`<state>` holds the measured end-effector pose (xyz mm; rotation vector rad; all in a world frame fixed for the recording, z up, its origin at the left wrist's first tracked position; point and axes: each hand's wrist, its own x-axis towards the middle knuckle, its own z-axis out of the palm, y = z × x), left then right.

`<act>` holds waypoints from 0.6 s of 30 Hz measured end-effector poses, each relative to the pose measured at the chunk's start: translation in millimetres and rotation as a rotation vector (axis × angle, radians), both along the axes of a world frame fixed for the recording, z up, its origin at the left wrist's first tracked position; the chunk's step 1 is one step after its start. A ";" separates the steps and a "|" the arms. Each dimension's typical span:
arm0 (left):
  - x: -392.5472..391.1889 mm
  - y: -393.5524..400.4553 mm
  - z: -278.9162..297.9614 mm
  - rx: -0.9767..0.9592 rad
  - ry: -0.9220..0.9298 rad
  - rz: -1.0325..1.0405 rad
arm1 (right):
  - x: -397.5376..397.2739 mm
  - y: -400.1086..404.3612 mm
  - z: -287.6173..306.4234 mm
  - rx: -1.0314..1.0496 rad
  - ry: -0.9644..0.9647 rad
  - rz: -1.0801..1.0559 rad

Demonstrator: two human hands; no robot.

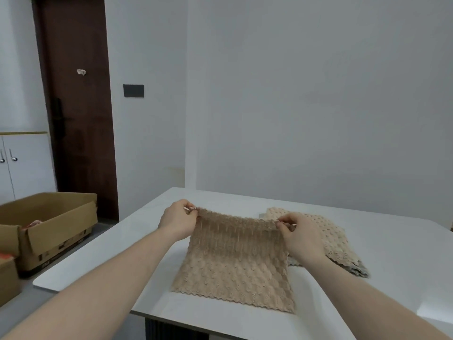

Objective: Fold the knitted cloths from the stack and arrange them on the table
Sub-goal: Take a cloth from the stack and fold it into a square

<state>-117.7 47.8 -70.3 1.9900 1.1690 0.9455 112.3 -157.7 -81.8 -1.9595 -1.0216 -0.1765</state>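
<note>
A beige knitted cloth (pixel 232 263) is stretched between both hands over the white table (pixel 392 253). My left hand (pixel 177 220) pinches its far left corner and my right hand (pixel 300 236) pinches its far right corner. The far edge is lifted off the table, while the near part lies flat on the tabletop. Behind my right hand sits the stack of knitted cloths (pixel 335 241), beige on top with a grey one showing at its edge; my right hand hides part of it.
Open cardboard boxes (pixel 49 227) stand on the floor to the left of the table. A dark door (pixel 78 106) and a white cabinet (pixel 24 163) are at the far left. A white wall runs behind the table.
</note>
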 end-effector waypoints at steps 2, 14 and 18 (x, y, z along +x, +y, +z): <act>-4.4 -1.0 -5.5 -0.003 0.002 -0.025 | -1.2 -7.1 -4.3 -0.024 -0.023 0.023; -62.5 -55.4 -37.8 0.224 0.215 -0.118 | -30.0 -75.5 -44.2 -0.194 -0.151 0.155; -75.2 -69.1 -50.2 0.231 0.262 -0.112 | -44.0 -89.6 -56.5 -0.211 -0.149 0.150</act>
